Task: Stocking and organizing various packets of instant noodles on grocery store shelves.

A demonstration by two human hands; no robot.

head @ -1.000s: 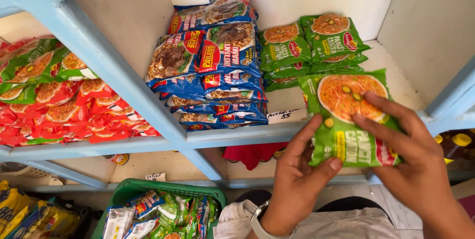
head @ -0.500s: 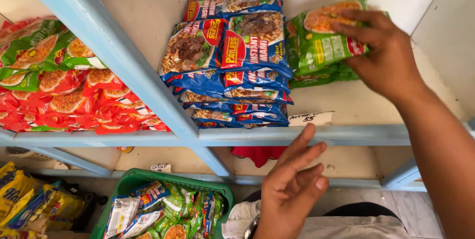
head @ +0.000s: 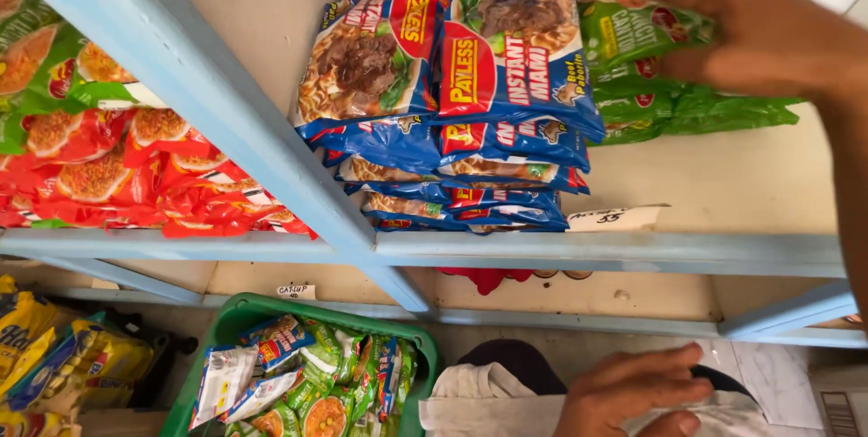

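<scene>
Under right hand (head: 768, 30): green packet (head: 633, 35).

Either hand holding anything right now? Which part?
Right hand rests on the top green packet on its stack, fingers over its upper face. Left hand holds nothing.

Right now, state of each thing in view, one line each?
Right hand: flat on the green noodle packets, pressing the stack on the shelf.
Left hand: low, open, holding nothing.
Blue noodle packets: stacked, sealed.
Red noodle packets: piled, sealed.
Green basket: filled with packets.
</scene>
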